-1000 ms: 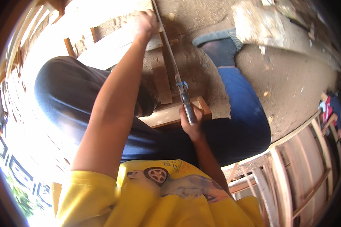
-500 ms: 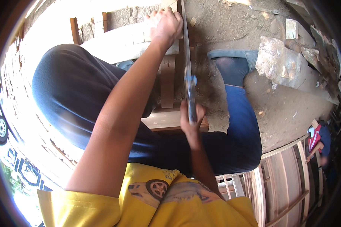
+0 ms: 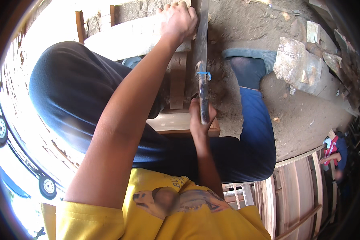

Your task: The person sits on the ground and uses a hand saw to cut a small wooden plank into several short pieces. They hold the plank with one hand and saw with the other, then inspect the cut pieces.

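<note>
Sunlit dirt yard underfoot, seen steeply from above, all placed against the pale wooden plank (image 3: 132, 38) lying crosswise at the top. Far left of that plank and below it, wheels of a vehicle (image 3: 48, 186) at the washed-out rim. Under the plank's left half, a dark trouser knee (image 3: 76, 92) raised. Over the plank's right end, left hand (image 3: 179, 19) clenched on its edge, knuckles up, pressing down. Just right of the plank's end, long hand saw (image 3: 202, 60) running straight away from the body, blade edge-on, blue tape at mid-length. Below the plank, right hand (image 3: 200, 118) wrapped tight around the saw's grip, above a small wooden block (image 3: 176, 124). Further right of the plank, blue trouser leg (image 3: 256, 132), then a broken stone slab (image 3: 296, 66) on the dirt, and slatted wooden frames (image 3: 296, 192) at lower right
</note>
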`<action>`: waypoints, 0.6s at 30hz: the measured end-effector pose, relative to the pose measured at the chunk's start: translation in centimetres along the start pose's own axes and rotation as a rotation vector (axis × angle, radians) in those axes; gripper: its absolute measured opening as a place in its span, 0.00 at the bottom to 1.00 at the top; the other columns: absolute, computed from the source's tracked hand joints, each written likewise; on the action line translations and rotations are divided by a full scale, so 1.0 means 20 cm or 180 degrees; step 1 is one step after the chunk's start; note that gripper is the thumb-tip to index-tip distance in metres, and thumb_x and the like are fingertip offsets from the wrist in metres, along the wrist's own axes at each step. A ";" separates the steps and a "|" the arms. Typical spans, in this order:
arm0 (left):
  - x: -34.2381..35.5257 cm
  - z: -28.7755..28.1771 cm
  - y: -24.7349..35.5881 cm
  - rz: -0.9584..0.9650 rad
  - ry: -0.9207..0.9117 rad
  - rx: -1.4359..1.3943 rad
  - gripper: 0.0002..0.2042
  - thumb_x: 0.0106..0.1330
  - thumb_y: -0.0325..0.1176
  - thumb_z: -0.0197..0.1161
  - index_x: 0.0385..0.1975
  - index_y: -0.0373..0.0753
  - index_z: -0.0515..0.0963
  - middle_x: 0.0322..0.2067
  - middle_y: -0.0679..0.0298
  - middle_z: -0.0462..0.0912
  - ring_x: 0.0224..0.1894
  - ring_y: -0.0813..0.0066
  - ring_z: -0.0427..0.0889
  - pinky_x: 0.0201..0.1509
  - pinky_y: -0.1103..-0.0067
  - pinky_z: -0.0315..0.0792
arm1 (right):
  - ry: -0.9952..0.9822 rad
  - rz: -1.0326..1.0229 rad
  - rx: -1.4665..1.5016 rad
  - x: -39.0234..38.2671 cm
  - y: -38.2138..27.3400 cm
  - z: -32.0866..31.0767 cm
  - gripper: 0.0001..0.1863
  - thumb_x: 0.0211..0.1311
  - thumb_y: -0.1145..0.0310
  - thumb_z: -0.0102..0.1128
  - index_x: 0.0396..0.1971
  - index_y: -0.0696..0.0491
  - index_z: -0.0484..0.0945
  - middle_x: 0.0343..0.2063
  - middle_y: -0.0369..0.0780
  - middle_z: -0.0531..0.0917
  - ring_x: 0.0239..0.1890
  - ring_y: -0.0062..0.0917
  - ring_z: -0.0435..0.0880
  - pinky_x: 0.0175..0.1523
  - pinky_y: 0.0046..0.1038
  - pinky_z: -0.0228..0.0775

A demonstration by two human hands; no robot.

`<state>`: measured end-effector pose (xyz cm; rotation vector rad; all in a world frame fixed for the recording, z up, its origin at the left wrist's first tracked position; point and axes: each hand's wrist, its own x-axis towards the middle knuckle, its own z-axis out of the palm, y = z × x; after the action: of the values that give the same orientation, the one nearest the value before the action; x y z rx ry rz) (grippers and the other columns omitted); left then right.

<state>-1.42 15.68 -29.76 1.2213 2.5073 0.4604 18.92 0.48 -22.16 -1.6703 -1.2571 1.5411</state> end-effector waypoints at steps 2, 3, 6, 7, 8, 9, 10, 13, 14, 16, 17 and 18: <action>-0.01 0.00 0.00 -0.0011 -0.0020 -0.0003 0.18 0.65 0.39 0.44 0.33 0.32 0.78 0.38 0.45 0.81 0.47 0.49 0.78 0.58 0.58 0.63 | -0.0054 -0.0243 -0.0136 -0.02 -0.01 0.02 0.09 0.56 0.79 0.56 0.17 0.59 0.70 0.11 0.34 0.70 0.15 0.13 0.67 0.20 0.23 0.55; 0.00 -0.01 0.00 -0.0018 -0.0031 -0.0003 0.18 0.65 0.39 0.45 0.33 0.32 0.78 0.38 0.45 0.81 0.47 0.50 0.78 0.58 0.58 0.63 | -0.0057 -0.0469 -0.0277 -0.01 -0.01 0.03 0.09 0.56 0.79 0.56 0.17 0.59 0.69 0.11 0.34 0.70 0.14 0.13 0.67 0.20 0.24 0.55; -0.01 0.05 -0.01 -0.0028 0.0164 -0.0033 0.18 0.65 0.39 0.45 0.33 0.31 0.78 0.36 0.46 0.82 0.45 0.49 0.79 0.57 0.58 0.64 | -0.0028 -0.0763 -0.0383 -0.03 -0.04 0.10 0.09 0.56 0.79 0.56 0.17 0.59 0.70 0.11 0.36 0.71 0.14 0.16 0.68 0.20 0.25 0.55; -0.01 0.04 -0.01 -0.0089 0.0126 0.0010 0.17 0.65 0.39 0.45 0.33 0.31 0.78 0.35 0.45 0.82 0.44 0.49 0.79 0.56 0.58 0.65 | -0.0057 -0.0781 -0.0433 -0.04 -0.05 0.13 0.09 0.56 0.79 0.56 0.17 0.59 0.70 0.11 0.37 0.71 0.13 0.17 0.69 0.20 0.26 0.56; 0.00 0.04 -0.01 -0.0149 0.0087 0.0052 0.17 0.65 0.39 0.45 0.33 0.32 0.78 0.33 0.45 0.82 0.42 0.49 0.80 0.56 0.57 0.65 | -0.0085 -0.0800 -0.0482 -0.05 -0.06 0.14 0.09 0.56 0.79 0.57 0.18 0.59 0.70 0.11 0.37 0.71 0.13 0.18 0.69 0.20 0.26 0.56; 0.00 0.04 0.00 -0.0206 0.0048 0.0095 0.17 0.65 0.39 0.45 0.33 0.32 0.78 0.32 0.45 0.82 0.41 0.48 0.80 0.55 0.57 0.66 | -0.0123 -0.0465 -0.0476 -0.07 -0.08 0.14 0.08 0.55 0.80 0.57 0.18 0.60 0.70 0.11 0.39 0.72 0.13 0.21 0.71 0.20 0.28 0.57; 0.00 0.04 -0.01 -0.0284 -0.0011 0.0122 0.17 0.65 0.39 0.45 0.33 0.32 0.78 0.31 0.45 0.82 0.39 0.48 0.81 0.55 0.57 0.66 | -0.0137 -0.0581 -0.0536 -0.10 -0.04 0.12 0.08 0.55 0.80 0.57 0.18 0.60 0.70 0.11 0.39 0.72 0.13 0.21 0.71 0.20 0.28 0.58; 0.02 0.03 0.01 -0.0344 -0.0091 0.0147 0.17 0.65 0.39 0.45 0.33 0.32 0.78 0.30 0.45 0.82 0.36 0.47 0.81 0.54 0.56 0.66 | -0.0198 -0.0669 -0.0633 -0.24 0.06 0.03 0.10 0.56 0.79 0.58 0.18 0.59 0.69 0.11 0.38 0.69 0.13 0.20 0.72 0.20 0.27 0.58; 0.02 0.02 0.01 -0.0287 -0.0058 0.0151 0.17 0.65 0.38 0.45 0.32 0.31 0.78 0.30 0.45 0.82 0.36 0.47 0.81 0.55 0.56 0.66 | -0.0147 -0.0900 -0.0669 -0.22 0.07 0.03 0.10 0.56 0.79 0.59 0.18 0.58 0.69 0.11 0.38 0.69 0.13 0.19 0.71 0.20 0.26 0.57; 0.02 0.00 0.03 -0.0200 -0.0017 0.0120 0.17 0.65 0.38 0.45 0.32 0.31 0.78 0.30 0.45 0.82 0.36 0.47 0.82 0.55 0.56 0.66 | -0.0071 -0.1328 -0.0741 -0.14 0.10 0.04 0.11 0.57 0.78 0.59 0.18 0.57 0.69 0.10 0.37 0.68 0.13 0.18 0.69 0.20 0.25 0.56; 0.02 0.01 0.02 -0.0180 -0.0001 0.0097 0.17 0.65 0.38 0.45 0.32 0.31 0.77 0.30 0.45 0.82 0.36 0.47 0.82 0.56 0.56 0.65 | -0.0224 -0.0987 -0.0830 -0.07 0.03 0.06 0.12 0.59 0.77 0.58 0.17 0.56 0.68 0.11 0.35 0.68 0.13 0.17 0.67 0.20 0.24 0.55; 0.01 0.02 0.02 -0.0161 0.0014 0.0075 0.17 0.65 0.38 0.45 0.32 0.31 0.77 0.30 0.45 0.82 0.37 0.48 0.82 0.56 0.56 0.65 | -0.0194 -0.0777 -0.0716 -0.04 0.02 0.07 0.10 0.58 0.78 0.59 0.19 0.57 0.70 0.11 0.36 0.70 0.13 0.17 0.69 0.20 0.24 0.56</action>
<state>-1.10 16.15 -29.99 1.1637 2.5478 0.4227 17.72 -0.69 -22.32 -1.5422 -1.6518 1.3536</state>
